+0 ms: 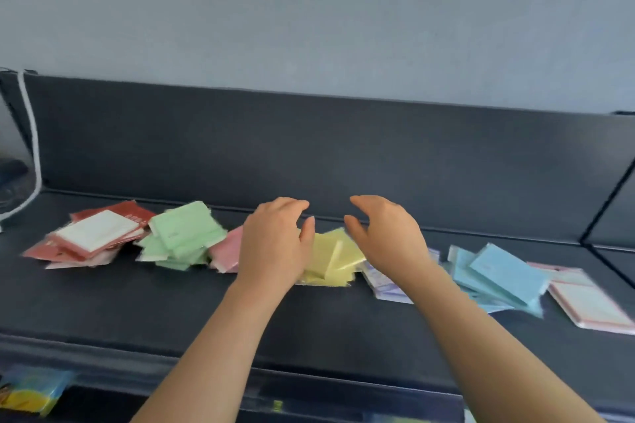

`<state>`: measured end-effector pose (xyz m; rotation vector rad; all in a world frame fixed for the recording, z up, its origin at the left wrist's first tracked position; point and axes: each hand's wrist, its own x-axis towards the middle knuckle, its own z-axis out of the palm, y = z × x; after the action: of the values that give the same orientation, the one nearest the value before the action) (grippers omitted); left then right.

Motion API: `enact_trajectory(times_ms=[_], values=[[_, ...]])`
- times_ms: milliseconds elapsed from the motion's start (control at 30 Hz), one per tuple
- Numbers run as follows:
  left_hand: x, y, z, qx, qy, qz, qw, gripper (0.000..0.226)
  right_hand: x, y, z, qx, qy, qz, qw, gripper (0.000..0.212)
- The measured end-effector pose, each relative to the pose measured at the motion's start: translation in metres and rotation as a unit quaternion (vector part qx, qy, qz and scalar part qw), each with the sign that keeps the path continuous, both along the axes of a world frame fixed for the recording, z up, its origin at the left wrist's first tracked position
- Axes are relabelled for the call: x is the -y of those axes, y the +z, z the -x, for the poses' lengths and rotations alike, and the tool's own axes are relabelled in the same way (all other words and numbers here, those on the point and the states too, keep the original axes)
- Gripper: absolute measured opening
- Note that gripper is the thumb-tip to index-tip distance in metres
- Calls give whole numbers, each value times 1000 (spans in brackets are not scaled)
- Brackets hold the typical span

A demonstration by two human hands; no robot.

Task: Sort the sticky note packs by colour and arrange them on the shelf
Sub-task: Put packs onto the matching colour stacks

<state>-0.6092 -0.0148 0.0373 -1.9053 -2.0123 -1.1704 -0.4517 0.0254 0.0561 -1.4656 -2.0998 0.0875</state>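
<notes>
Pile of yellow packs (pixel 335 256) between hands (pixel 275 245) (pixel 386 235)

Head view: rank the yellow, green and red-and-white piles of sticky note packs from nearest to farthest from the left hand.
1. Yellow pile: right beside the left hand, on its thumb side.
2. Green pile: off to the left, beyond the pink packs.
3. Red-and-white pile: at the far left end of the shelf.

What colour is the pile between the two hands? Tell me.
The pile is yellow; the head view shows it.
</notes>
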Motion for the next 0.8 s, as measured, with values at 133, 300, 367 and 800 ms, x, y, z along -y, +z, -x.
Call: enact_trajectory(times_ms=[133,300,367,800], values=[[-3,3,-74,-3,-58,-10,998,29,13,-2,-80,17,-39,-2,999,34],[2,1,-176,-6,-111,-13,994,28,31,-5,-185,27,-86,1,996,38],[6,-1,-217,-7,-124,-8,992,28,39,-9,-227,31,-111,10,993,35],[9,-20,-425,-23,-201,44,978,29,73,-33,-441,37,-207,59,976,37]])
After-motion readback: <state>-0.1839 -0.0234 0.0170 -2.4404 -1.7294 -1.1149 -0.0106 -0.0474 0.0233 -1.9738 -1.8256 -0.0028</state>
